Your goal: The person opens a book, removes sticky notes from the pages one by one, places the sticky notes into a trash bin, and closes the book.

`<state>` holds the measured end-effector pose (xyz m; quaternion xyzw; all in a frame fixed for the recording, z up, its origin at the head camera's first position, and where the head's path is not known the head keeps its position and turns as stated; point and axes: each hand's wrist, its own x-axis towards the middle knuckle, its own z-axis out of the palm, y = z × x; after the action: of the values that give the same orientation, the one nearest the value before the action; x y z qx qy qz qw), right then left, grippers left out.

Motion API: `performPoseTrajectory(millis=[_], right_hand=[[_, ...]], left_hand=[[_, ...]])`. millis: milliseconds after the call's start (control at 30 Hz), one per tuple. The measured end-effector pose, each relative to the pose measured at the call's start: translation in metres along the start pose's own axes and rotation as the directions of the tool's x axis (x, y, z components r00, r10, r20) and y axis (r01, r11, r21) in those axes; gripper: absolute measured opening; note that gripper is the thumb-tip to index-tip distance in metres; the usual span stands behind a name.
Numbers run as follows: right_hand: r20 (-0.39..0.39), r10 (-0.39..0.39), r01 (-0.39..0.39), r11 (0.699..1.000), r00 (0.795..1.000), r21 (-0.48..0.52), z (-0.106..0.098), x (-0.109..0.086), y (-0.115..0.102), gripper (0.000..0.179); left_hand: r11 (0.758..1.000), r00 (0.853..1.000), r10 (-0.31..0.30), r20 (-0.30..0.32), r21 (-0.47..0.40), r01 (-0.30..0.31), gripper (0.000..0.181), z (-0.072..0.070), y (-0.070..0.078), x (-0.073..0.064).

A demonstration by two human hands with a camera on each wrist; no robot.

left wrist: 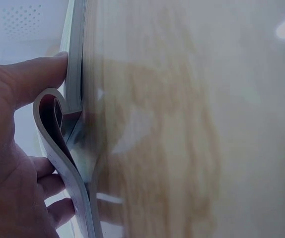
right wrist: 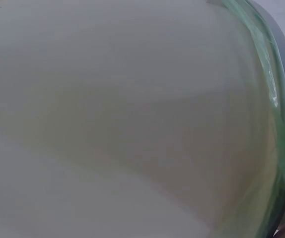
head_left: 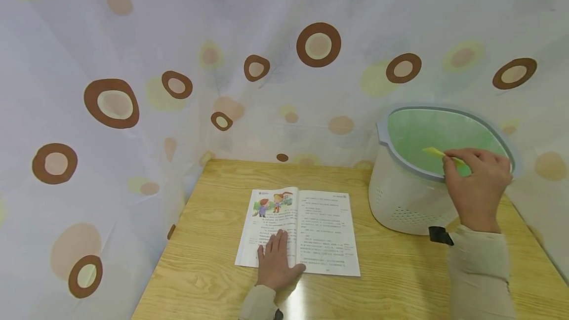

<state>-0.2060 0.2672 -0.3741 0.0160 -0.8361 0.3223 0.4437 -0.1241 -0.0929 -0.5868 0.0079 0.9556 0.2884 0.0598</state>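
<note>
An open book (head_left: 326, 233) lies on the wooden table, a coloured picture at the top of its left page. My left hand (head_left: 275, 263) rests on the lower part of that page, fingers extended and thumb toward the spine fold. In the left wrist view, the thumb and fingertips of the left hand (left wrist: 8, 129) touch the pages beside the curved fold of the book (left wrist: 65, 158). A thin yellow slip (head_left: 433, 151) is pinched between the thumb and fingers of my right hand (head_left: 480, 186), over the opening of a white bin (head_left: 395, 199); its kind is unclear.
The bin has a grey-blue rim (head_left: 383, 135) and a green bag lining (head_left: 409, 127). Its pale wall (right wrist: 107, 99) fills most of the right wrist view. A curtain (head_left: 266, 9) with brown ring patterns hangs behind and left of the table (head_left: 209, 241).
</note>
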Motion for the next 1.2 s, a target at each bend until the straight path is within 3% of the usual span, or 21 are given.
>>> performPoseTrajectory(millis=[400, 667, 833, 967, 1067, 1200], right_hand=[[-0.031, -0.013, 0.013, 1.0, 0.999, -0.008, -0.001, -0.001, 0.007, 0.026], [-0.068, -0.028, 0.028, 1.0, 0.997, 0.0, -0.006, -0.001, 0.003, 0.022], [-0.139, -0.028, 0.03, 0.999, 0.99, 0.016, -0.013, -0.004, -0.007, 0.025], [-0.25, -0.029, 0.041, 0.998, 0.968, 0.046, -0.019, -0.013, -0.021, 0.025], [-0.334, -0.004, 0.031, 0.997, 0.942, 0.074, -0.025, -0.024, -0.034, 0.025], [-0.407, 0.056, -0.006, 0.992, 0.912, 0.123, -0.032, -0.039, -0.052, 0.025]], left_hand=[[1.0, 1.0, -0.003, -0.002, 0.004, 0.003, 0.096, 0.001, 0.0, 0.001], [1.0, 1.0, -0.008, -0.001, 0.014, 0.008, 0.096, 0.002, 0.0, 0.001], [1.0, 1.0, -0.002, -0.002, 0.002, 0.002, 0.096, 0.0, 0.0, 0.001], [0.999, 1.0, 0.018, 0.003, -0.035, -0.018, 0.09, -0.007, -0.001, 0.003], [0.994, 0.999, 0.038, -0.023, -0.099, -0.04, 0.073, -0.015, -0.004, 0.003], [0.983, 0.988, 0.0, -0.156, -0.184, -0.029, 0.049, -0.022, -0.011, 0.001]])
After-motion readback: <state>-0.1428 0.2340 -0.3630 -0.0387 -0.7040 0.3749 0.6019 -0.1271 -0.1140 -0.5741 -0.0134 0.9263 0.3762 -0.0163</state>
